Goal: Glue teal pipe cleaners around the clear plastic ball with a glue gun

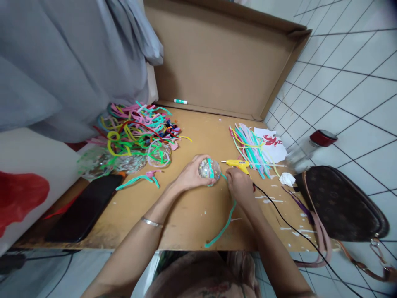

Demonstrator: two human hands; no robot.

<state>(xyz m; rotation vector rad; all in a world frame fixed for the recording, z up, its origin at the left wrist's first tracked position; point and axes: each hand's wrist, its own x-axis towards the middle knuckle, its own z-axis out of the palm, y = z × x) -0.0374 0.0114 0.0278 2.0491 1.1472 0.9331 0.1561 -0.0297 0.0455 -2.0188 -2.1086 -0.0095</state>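
A clear ball (204,169) with a teal pipe cleaner strip across it is gripped from the left by my left hand (192,173), thumb and fingers curved round its side. Just to its right my right hand (239,182) is closed on a teal pipe cleaner (228,223), whose one end runs toward the ball while the other trails down to the table's front edge. A yellow glue gun (237,164) lies right behind my right hand, its nozzle pointing left toward the ball.
Tangled pipe cleaners (139,128) heap at the back left, beside more clear balls (128,162) and a black phone (87,209). Straight pipe cleaners (252,145), a bottle (305,151) and a brown bag (341,203) are on the right. The glue gun's cord (285,221) crosses the right side.
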